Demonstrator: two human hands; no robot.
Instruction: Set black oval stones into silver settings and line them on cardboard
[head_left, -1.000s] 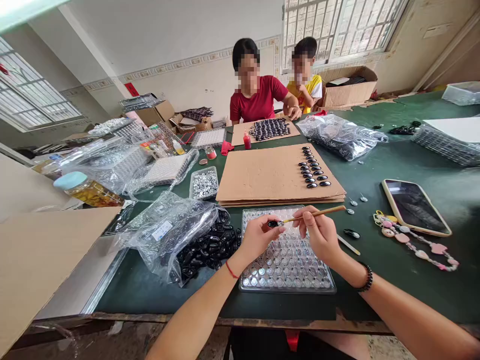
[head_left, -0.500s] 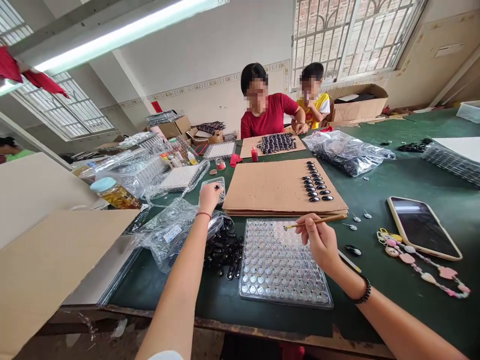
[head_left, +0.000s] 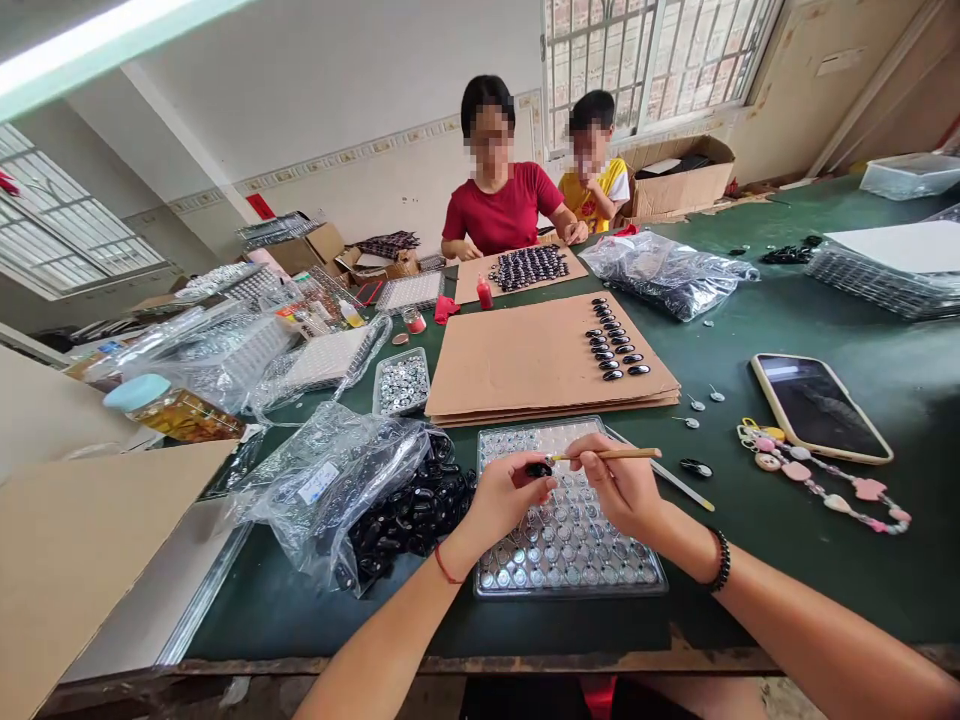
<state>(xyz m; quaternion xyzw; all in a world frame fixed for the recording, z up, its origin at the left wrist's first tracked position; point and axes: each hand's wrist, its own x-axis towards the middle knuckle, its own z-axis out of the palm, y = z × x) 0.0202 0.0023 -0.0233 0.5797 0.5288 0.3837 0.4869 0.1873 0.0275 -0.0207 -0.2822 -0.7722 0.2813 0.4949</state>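
My left hand [head_left: 504,498] pinches a small black oval stone [head_left: 538,468] above a clear plastic tray [head_left: 568,545] of metal settings. My right hand [head_left: 621,484] holds a thin wooden stick [head_left: 609,455] whose tip meets the stone. Both hands hover over the tray's upper part. To the left lies an open plastic bag [head_left: 339,480] spilling black stones [head_left: 409,508]. Behind the tray sits a cardboard sheet [head_left: 517,360] with two short rows of finished black stones [head_left: 616,343].
A small tray of silver pieces [head_left: 403,381] stands left of the cardboard. A phone [head_left: 818,406] and a pink beaded strap [head_left: 825,482] lie on the right. Two people sit across the green table [head_left: 825,570] by another cardboard of stones [head_left: 529,267]. Bags and boxes crowd the left.
My left hand came back from the small tray of silver pieces to the clear tray and now holds a black stone against the stick's tip. The view tilted down.
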